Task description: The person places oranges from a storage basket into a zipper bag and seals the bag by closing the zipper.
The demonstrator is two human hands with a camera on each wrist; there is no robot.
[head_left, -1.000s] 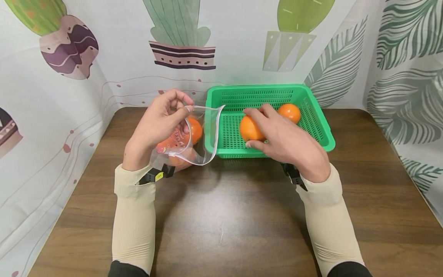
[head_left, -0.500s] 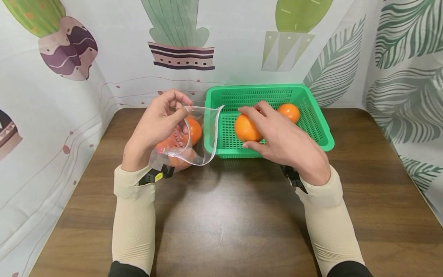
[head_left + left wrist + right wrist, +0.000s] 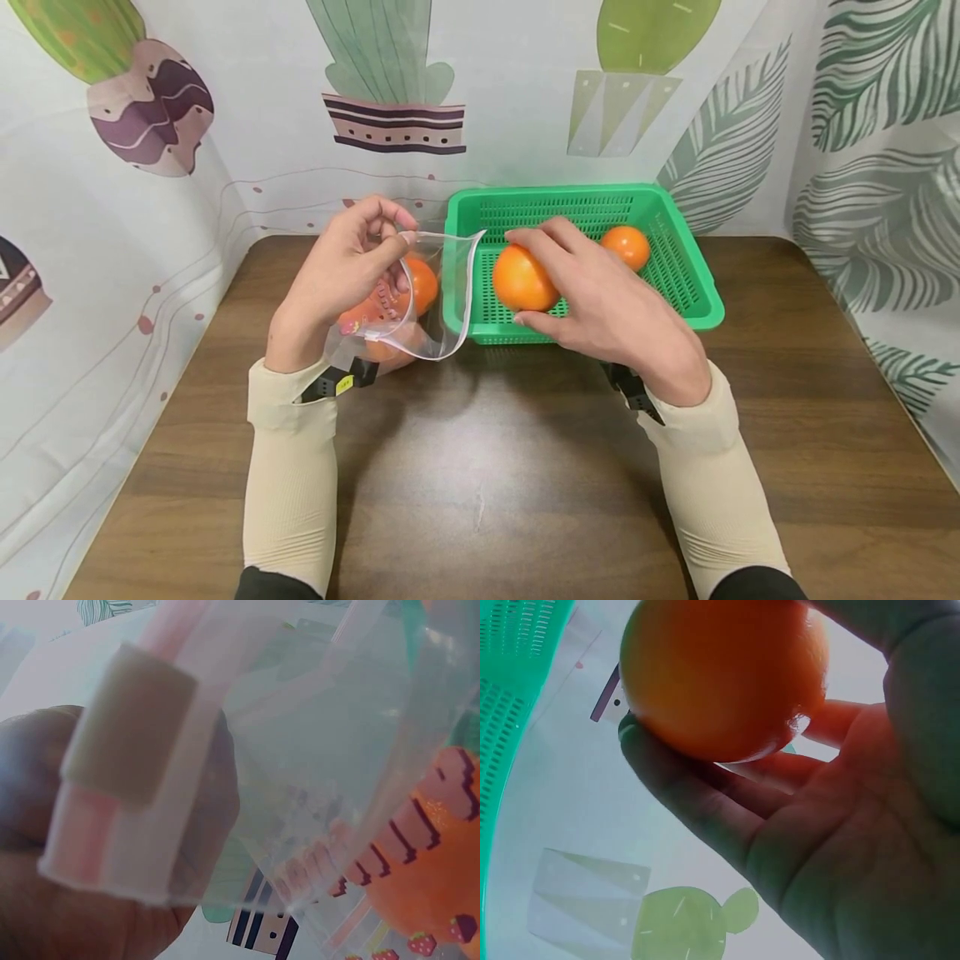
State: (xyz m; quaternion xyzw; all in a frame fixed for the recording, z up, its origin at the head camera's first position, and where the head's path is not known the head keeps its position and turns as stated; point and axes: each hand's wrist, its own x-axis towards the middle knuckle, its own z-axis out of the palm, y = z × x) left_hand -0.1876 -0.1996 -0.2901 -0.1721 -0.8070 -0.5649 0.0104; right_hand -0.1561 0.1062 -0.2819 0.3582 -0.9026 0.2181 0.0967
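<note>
My left hand (image 3: 341, 267) pinches the rim of a clear zip bag (image 3: 442, 333) between thumb and fingers, and the bag's mouth gapes toward the right. Inside the bag sit oranges (image 3: 422, 285), partly hidden by the hand and the bag's pink print. A beige slider (image 3: 133, 726) on the bag's zip shows up close in the left wrist view. My right hand (image 3: 600, 292) grips another orange (image 3: 523, 279) with thumb and curled fingers, over the green basket (image 3: 705, 292). One more orange (image 3: 626, 247) lies in the basket, behind the right hand.
The basket stands at the back of a brown wooden table (image 3: 480, 483), against a white cloth backdrop (image 3: 517, 117) printed with cacti and leaves. Its left rim is right beside the bag's mouth.
The right hand has moved left with its orange, closer to the bag's mouth. My left hand and the bag have stayed nearly still.
</note>
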